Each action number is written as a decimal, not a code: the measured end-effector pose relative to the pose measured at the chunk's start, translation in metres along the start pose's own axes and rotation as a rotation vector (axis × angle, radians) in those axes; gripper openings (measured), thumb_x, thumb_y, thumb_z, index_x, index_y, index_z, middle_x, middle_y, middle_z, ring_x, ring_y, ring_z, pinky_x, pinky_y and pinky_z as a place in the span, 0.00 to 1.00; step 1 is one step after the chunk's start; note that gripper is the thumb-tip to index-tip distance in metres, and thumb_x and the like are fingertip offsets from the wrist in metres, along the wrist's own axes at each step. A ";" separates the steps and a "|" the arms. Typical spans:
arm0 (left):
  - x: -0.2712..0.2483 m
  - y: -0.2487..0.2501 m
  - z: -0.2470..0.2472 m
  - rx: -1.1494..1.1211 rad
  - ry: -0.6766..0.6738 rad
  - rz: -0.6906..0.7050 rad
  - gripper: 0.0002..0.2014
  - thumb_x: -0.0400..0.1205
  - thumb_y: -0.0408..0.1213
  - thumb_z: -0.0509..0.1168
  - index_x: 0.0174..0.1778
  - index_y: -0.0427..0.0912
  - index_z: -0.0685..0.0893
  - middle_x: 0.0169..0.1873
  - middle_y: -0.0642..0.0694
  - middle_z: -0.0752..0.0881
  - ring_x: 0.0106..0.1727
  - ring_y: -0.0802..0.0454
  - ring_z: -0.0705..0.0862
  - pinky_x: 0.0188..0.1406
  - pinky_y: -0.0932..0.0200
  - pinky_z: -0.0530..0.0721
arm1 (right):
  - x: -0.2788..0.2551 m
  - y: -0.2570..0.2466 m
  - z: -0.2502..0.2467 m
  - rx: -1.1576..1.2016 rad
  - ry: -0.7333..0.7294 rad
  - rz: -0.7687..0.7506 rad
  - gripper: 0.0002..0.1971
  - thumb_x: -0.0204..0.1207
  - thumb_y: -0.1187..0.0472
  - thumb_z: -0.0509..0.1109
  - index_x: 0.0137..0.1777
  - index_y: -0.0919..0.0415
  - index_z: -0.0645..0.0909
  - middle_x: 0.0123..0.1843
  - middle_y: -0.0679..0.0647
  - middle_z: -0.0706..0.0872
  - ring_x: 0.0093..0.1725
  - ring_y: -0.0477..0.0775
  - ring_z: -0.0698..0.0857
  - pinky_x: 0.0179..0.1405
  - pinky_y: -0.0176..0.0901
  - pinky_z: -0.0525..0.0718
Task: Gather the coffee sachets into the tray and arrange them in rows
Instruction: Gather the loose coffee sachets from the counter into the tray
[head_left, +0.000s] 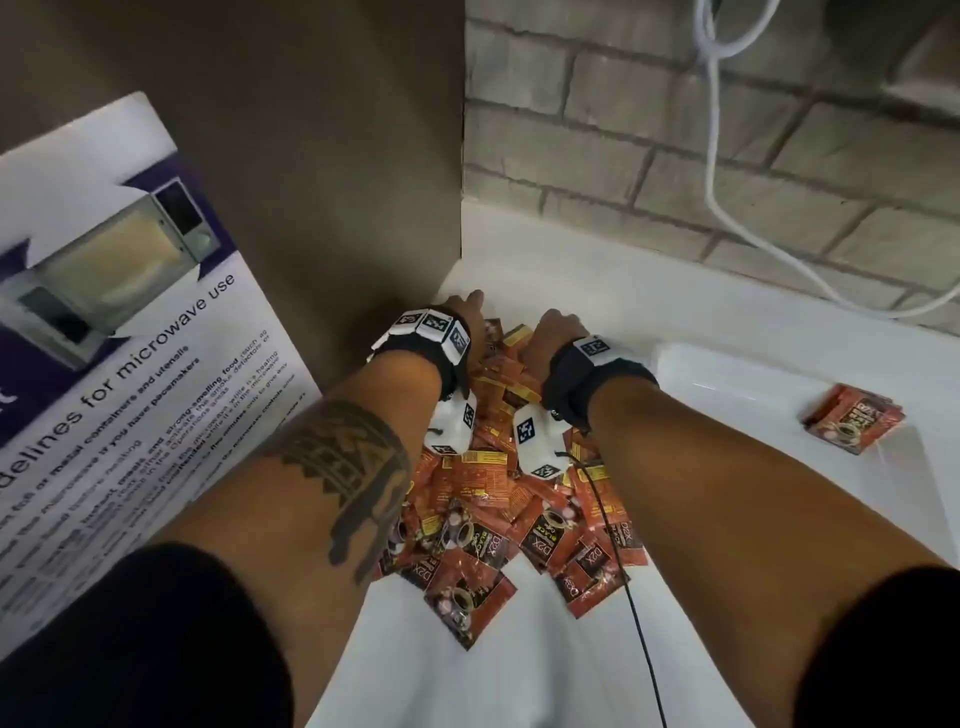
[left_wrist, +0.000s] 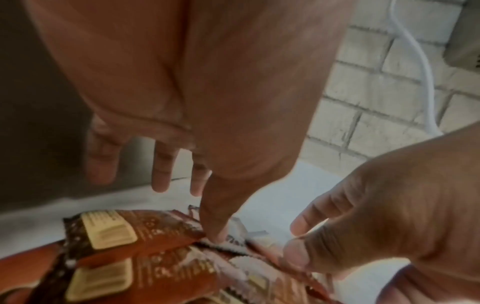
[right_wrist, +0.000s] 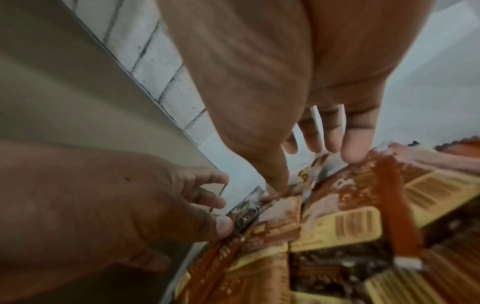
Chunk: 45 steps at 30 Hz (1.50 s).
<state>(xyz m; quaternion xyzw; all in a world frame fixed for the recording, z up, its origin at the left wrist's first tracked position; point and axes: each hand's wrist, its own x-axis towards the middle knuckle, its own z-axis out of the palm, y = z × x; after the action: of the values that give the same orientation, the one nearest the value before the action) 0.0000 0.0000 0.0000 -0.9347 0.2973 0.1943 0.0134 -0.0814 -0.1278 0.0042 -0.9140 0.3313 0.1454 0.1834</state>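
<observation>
While both forearms reach up the middle of the head view, the left hand (head_left: 464, 306) and the right hand (head_left: 555, 332) sit close together at the far end of a heap of coffee sachets (head_left: 498, 519). The heap lies on the white surface (head_left: 597, 270) and spreads from the centre of the frame down toward the lower middle, red-orange packets overlapping at all angles, some showing a coffee-cup print and others a yellow barcode panel.

The left wrist view shows the left hand's fingers (left_wrist: 162, 164) straight and spread, pointing down toward the surface, with the thumb tip (left_wrist: 217, 232) pressing on a sachet's crimped edge; nothing is curled round a packet. The right hand (left_wrist: 389, 205) enters at the right of that view, its thumb resting on the heap.

From the right wrist view, the right hand (right_wrist: 298, 102) also has its fingers extended — the fingertips (right_wrist: 354, 150) touch the top edge of a sachet, and the thumb presses down beside it, without a clear pinch.

At the right of the head view, a white tray (head_left: 727, 384) holds a small stack of sachets (head_left: 852, 418), well apart from the heap. A microwave-use poster (head_left: 130, 338) fills the left side, and a white cable (head_left: 727, 208) hangs down the brick wall (head_left: 597, 104) at upper right.
</observation>
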 end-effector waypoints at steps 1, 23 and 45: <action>-0.002 0.001 -0.002 0.004 -0.030 0.014 0.56 0.71 0.39 0.80 0.88 0.43 0.50 0.81 0.36 0.66 0.80 0.32 0.71 0.76 0.35 0.75 | 0.004 0.000 0.005 -0.009 0.009 0.017 0.30 0.71 0.54 0.78 0.70 0.62 0.72 0.68 0.62 0.78 0.65 0.66 0.81 0.65 0.60 0.83; -0.015 -0.009 -0.035 -0.454 0.191 -0.186 0.15 0.79 0.44 0.75 0.55 0.38 0.88 0.50 0.41 0.91 0.51 0.41 0.89 0.56 0.50 0.88 | 0.022 0.017 -0.018 -0.123 -0.004 -0.084 0.16 0.78 0.57 0.74 0.60 0.66 0.83 0.59 0.58 0.87 0.55 0.60 0.85 0.53 0.46 0.82; -0.041 0.002 0.002 -0.035 0.000 -0.180 0.23 0.85 0.39 0.67 0.74 0.36 0.73 0.73 0.35 0.76 0.74 0.35 0.76 0.70 0.45 0.77 | 0.018 -0.018 0.005 -0.261 -0.104 -0.208 0.39 0.51 0.48 0.91 0.60 0.58 0.79 0.56 0.56 0.78 0.58 0.65 0.84 0.58 0.60 0.87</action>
<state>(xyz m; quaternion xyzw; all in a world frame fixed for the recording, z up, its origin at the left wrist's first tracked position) -0.0323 0.0213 0.0135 -0.9578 0.2086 0.1973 0.0146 -0.0573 -0.1228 -0.0034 -0.9508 0.2032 0.2142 0.0942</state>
